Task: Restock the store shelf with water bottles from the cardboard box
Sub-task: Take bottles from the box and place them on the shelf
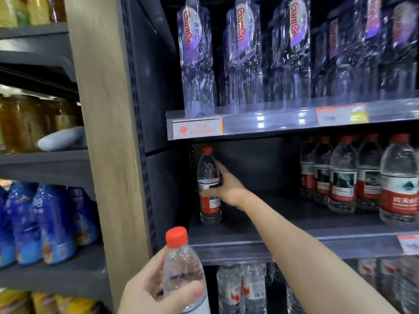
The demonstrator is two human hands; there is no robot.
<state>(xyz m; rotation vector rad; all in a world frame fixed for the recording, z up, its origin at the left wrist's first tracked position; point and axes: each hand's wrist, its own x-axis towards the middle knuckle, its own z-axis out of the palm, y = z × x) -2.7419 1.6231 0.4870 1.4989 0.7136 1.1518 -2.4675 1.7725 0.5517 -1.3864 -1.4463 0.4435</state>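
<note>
Closest to my view, the thumb (189, 291) and curled fingers (156, 259) of the left hand (145, 288) wrap the upper body of a red-capped bottle (183, 266), held upright and low in front of the shelving. Farther out, the right hand (229, 189) reaches deep into the middle shelf (260, 225). Its thumb lies across the label and its fingers curl behind a second bottle (208, 177), which stands upright in the back left corner, just beside the side wall (167, 189). I cannot tell whether its base is fully down. The cardboard box is out of view.

What worries me is the release. If the base is not flat, letting go could topple the bottle against the wall or forward. The forearm is stretched across the open gap, so a careless pull back could drag the bottle over. The row of bottles (362, 177) to the right is well apart and safe enough. The left grip sits high on smooth plastic — a slip there is possible.
</note>
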